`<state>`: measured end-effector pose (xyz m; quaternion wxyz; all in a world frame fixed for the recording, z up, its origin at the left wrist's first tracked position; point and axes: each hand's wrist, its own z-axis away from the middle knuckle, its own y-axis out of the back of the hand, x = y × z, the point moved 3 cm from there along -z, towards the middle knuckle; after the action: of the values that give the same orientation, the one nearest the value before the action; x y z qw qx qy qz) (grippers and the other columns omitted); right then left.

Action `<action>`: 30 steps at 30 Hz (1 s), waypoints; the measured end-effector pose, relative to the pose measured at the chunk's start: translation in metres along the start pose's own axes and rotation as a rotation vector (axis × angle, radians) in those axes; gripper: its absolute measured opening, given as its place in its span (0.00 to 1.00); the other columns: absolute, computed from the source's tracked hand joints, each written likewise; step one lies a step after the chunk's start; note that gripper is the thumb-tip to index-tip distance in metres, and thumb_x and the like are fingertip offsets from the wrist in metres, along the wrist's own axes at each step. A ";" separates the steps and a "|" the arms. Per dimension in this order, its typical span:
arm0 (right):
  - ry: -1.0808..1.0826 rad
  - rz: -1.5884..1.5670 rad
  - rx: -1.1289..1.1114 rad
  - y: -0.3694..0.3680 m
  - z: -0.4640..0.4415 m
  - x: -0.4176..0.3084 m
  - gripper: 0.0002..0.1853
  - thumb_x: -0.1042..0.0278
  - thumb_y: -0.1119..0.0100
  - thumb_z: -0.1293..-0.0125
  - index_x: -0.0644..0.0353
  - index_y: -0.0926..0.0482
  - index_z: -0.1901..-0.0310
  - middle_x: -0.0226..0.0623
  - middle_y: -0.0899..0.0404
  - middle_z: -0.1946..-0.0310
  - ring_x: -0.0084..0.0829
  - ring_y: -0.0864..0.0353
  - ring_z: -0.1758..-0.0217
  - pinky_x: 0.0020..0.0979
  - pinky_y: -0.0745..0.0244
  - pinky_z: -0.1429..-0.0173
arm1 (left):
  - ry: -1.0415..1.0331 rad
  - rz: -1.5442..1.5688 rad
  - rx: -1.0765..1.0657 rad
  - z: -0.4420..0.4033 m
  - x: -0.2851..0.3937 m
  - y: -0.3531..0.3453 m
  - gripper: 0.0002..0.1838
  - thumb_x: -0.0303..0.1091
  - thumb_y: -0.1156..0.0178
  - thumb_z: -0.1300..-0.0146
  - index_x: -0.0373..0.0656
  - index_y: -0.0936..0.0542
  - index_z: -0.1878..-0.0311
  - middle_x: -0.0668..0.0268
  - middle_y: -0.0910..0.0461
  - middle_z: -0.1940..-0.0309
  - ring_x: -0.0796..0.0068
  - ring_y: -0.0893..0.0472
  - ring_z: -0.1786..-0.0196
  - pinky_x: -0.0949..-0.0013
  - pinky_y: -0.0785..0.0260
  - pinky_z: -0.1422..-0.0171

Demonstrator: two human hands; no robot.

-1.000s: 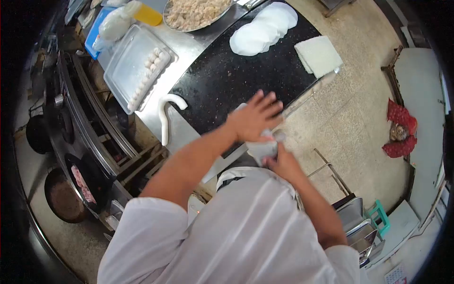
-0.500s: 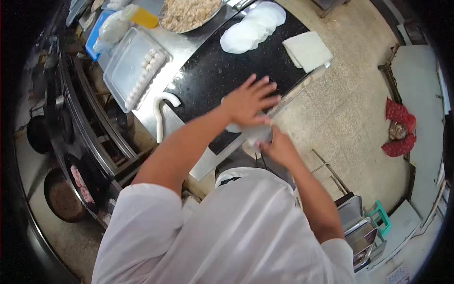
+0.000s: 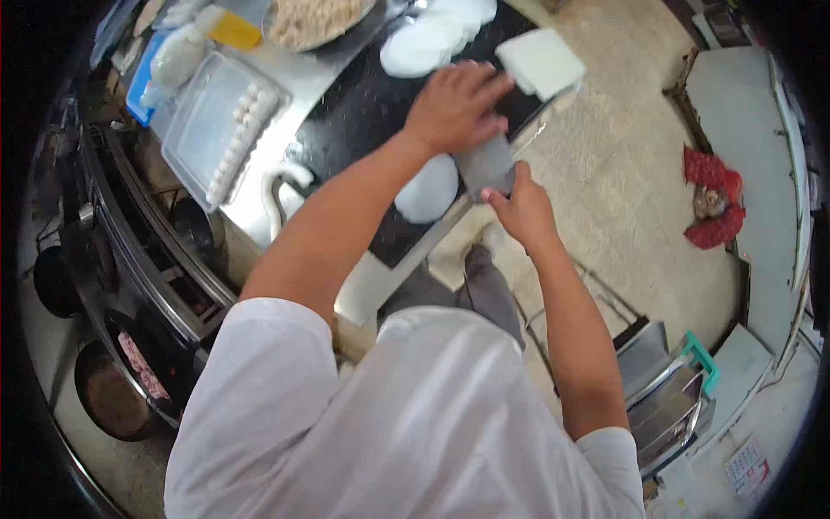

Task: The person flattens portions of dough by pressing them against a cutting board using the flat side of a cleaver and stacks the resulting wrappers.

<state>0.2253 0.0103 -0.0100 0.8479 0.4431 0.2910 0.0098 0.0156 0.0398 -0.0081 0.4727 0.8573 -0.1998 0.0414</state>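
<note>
My right hand (image 3: 526, 210) grips a wide, flat grey metal blade (image 3: 486, 164) that looks like a cleaver, with thumb and fingers at its near end. My left hand (image 3: 458, 108) lies at the blade's far end, palm down with fingers stretched out, seemingly touching it. Just left of the blade, a thin round dough sheet (image 3: 428, 189) lies on the black countertop (image 3: 346, 130). Overlapping white round sheets (image 3: 432, 39) sit farther up the counter. A folded white cloth (image 3: 541, 65) lies near the counter's right edge. What lies under the blade is hidden.
A bent dough rope (image 3: 275, 195) lies at the counter's left. Beyond it are a clear plastic tray (image 3: 192, 138) with small dough pieces (image 3: 232, 151), a yellow bottle (image 3: 235, 28) and a bowl of filling (image 3: 316, 19). Dark pans (image 3: 117, 389) stand at lower left.
Both hands and the blade have moved up in view, away from my body. The round dough sheet, earlier mostly covered by my arm and hand, now shows. The camera view has shifted slightly.
</note>
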 end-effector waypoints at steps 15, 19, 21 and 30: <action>-0.037 -0.036 0.051 0.005 0.080 0.000 0.16 0.64 0.35 0.31 0.66 0.28 0.52 0.61 0.15 0.65 0.63 0.15 0.57 0.56 0.22 0.54 | 0.872 0.467 -0.106 0.125 0.039 0.060 0.16 0.39 0.29 0.37 0.45 0.17 0.49 0.53 0.13 0.61 0.53 0.14 0.64 0.55 0.23 0.56; 0.100 -0.042 -0.014 -0.010 0.002 -0.034 0.20 0.62 0.34 0.32 0.66 0.29 0.50 0.61 0.15 0.64 0.64 0.15 0.57 0.57 0.22 0.54 | 0.881 0.471 -0.022 0.132 0.045 0.064 0.18 0.35 0.30 0.36 0.44 0.18 0.43 0.54 0.14 0.58 0.60 0.14 0.66 0.62 0.23 0.59; 0.168 -0.038 -0.102 -0.025 -0.006 -0.043 0.21 0.61 0.33 0.33 0.66 0.30 0.49 0.61 0.15 0.63 0.64 0.15 0.57 0.57 0.22 0.53 | 0.877 0.451 0.020 0.137 0.055 0.073 0.19 0.34 0.31 0.35 0.43 0.19 0.42 0.55 0.14 0.59 0.66 0.15 0.67 0.65 0.24 0.60; 0.388 -0.039 -0.474 0.011 -0.002 0.028 0.18 0.61 0.29 0.38 0.65 0.23 0.54 0.56 0.14 0.66 0.59 0.13 0.58 0.52 0.20 0.55 | 1.166 0.709 0.242 0.065 0.007 0.084 0.18 0.31 0.38 0.26 0.40 0.22 0.35 0.63 0.18 0.44 0.78 0.20 0.49 0.72 0.25 0.46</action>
<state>0.2497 0.0264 -0.0161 0.8562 0.2174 0.4455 0.1456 -0.0175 -0.0559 0.0244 0.3619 0.6250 -0.1752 0.6691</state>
